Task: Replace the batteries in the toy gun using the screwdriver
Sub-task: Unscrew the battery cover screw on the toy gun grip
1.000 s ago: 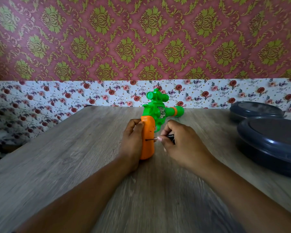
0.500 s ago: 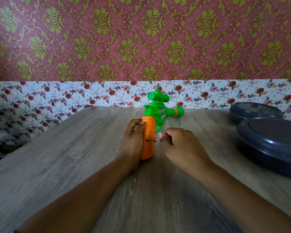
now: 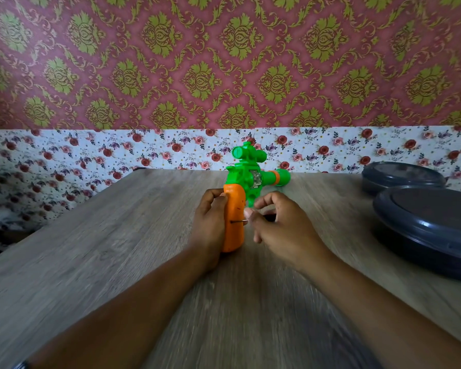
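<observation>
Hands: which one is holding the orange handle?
The left hand grips the handle. The right hand holds the screwdriver instead.

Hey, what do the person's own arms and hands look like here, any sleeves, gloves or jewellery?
Both forearms are bare, with no sleeves in view. The left hand and right hand wear no gloves, and no rings show. A dark band, perhaps a bracelet or watch strap, peeks in on the left arm at the bottom edge; it is too cropped to identify.

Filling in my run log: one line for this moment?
left hand grips toy gun handle | right hand holds screwdriver, tip at handle | battery cover on
</observation>
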